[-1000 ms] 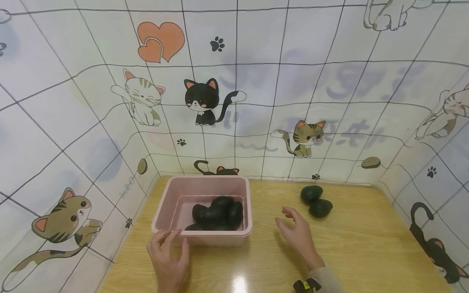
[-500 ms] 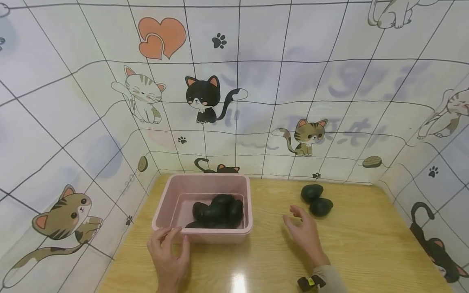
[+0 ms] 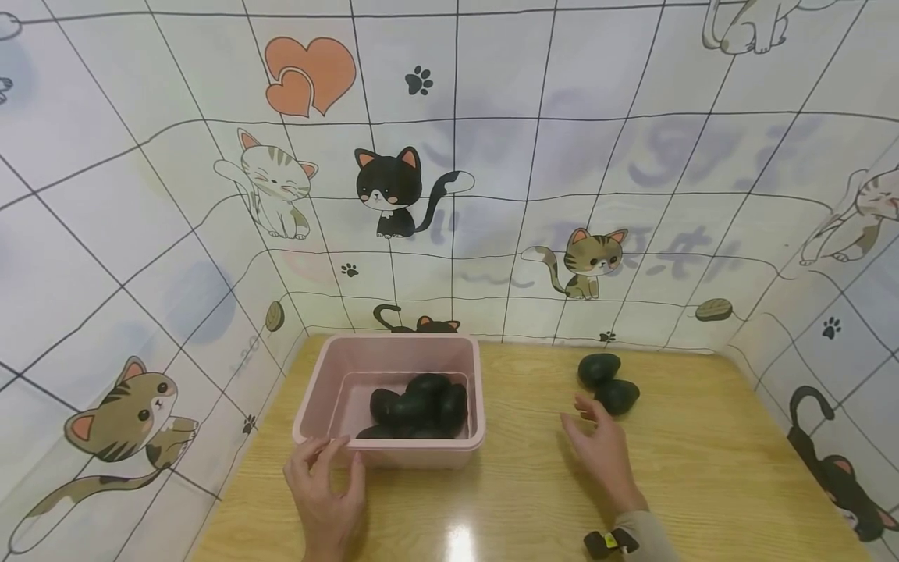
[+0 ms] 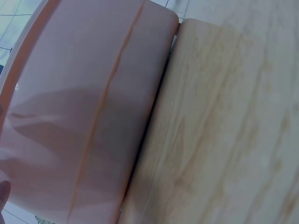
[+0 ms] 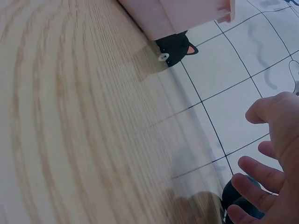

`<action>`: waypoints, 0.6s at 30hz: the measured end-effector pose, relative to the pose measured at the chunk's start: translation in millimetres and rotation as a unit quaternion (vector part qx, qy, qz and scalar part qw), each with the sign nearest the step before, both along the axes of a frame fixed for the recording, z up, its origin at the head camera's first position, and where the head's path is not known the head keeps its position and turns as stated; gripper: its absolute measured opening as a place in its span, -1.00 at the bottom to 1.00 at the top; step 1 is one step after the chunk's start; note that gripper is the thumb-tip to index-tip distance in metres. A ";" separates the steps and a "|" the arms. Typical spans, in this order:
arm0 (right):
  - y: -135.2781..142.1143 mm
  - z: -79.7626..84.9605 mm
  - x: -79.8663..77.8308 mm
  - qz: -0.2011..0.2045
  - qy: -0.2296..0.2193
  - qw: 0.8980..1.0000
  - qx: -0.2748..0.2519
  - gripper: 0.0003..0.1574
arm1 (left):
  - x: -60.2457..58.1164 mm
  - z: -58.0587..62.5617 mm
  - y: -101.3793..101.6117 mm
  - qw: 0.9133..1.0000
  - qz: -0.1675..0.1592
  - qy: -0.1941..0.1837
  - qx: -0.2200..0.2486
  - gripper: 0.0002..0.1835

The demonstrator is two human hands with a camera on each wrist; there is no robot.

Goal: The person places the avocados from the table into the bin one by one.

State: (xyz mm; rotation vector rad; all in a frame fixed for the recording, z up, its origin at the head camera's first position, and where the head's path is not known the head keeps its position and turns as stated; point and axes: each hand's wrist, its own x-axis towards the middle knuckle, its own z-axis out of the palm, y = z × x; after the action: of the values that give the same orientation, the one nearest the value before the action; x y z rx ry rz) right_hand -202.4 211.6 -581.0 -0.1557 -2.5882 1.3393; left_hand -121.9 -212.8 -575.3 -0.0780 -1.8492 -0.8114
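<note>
The left hand [image 3: 325, 488] is at the front left corner of a pink plastic bin [image 3: 386, 455], its bent fingers over the rim and its thumb by the outer wall. In the left wrist view a fingertip [image 4: 4, 190] overlaps the bin's side. Several dark green avocados [image 3: 428, 398] lie piled in the bin's right part. Two more avocados [image 3: 618, 397] sit together on the table at the right. Just in front of them is the right hand [image 3: 600, 445], fingers spread and loosely bent, holding nothing. The right wrist view shows an avocado [image 5: 247, 182] partly behind its fingers.
The wooden table [image 3: 520, 484] meets a wall [image 3: 492, 156] of white gridded sheeting printed with cartoon cats at the back and both sides. The bin stands near the back left. A dark band [image 3: 611, 542] with a yellow mark is on the right wrist.
The right hand has moved to the right, closer to the two avocados on the table. The left hand stays at the bin's rim, and the avocados have not moved.
</note>
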 end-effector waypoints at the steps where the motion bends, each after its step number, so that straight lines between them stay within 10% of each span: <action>1: 1.0 0.5 0.6 -0.003 -0.001 1.000 0.001 -0.29 | -0.2 -0.2 -0.2 1.000 0.000 0.001 0.000 -0.64; 18: 18.4 -3.4 3.8 -0.050 0.020 0.998 -0.011 -0.40 | 1.7 1.1 -1.2 1.000 -0.002 -0.010 -0.003 -0.65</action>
State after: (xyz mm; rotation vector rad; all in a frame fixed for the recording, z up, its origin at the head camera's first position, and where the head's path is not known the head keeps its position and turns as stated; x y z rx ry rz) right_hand -198.6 230.0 -584.4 -0.2562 -2.4977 1.3228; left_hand -120.2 -214.0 -574.2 -0.0769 -1.8721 -0.8109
